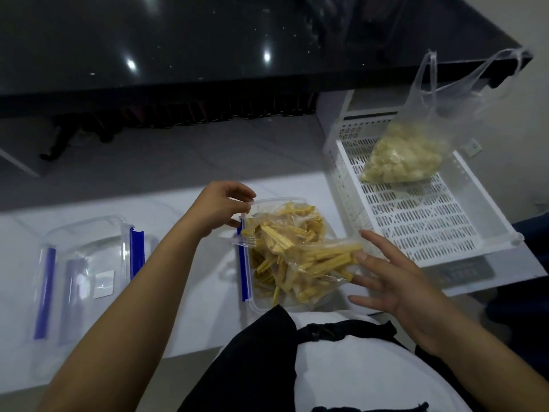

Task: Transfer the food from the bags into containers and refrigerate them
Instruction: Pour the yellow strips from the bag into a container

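One clear plastic container (252,304), rectangular with rounded corners and a blue clip (244,263) along its left side, sits on the white surface (190,316) right in front of the person. Lying in and over it is one thin, crinkled transparent bag (315,257) packed with pale yellow, ridged food sticks (285,248), too many to count. The left hand (219,208) is curled, fingertips pinching the far-left corner of the bag at the container's rim. The right hand (395,281) is spread wide, fingers straight, resting against the near-right end of the bag and gripping nothing.

To the left on the same surface lies one clear lid (86,281) with three blue clips visible, flat and glossy. To the right stands one white perforated plastic basket (416,221), slotted all over, and inside it, at the far end, sits a second bag (404,156), a thin handled carrier, holding pale, lumpy cream-coloured pieces. Beyond everything runs a dark, glossy countertop (208,49) with speckles and light reflections.
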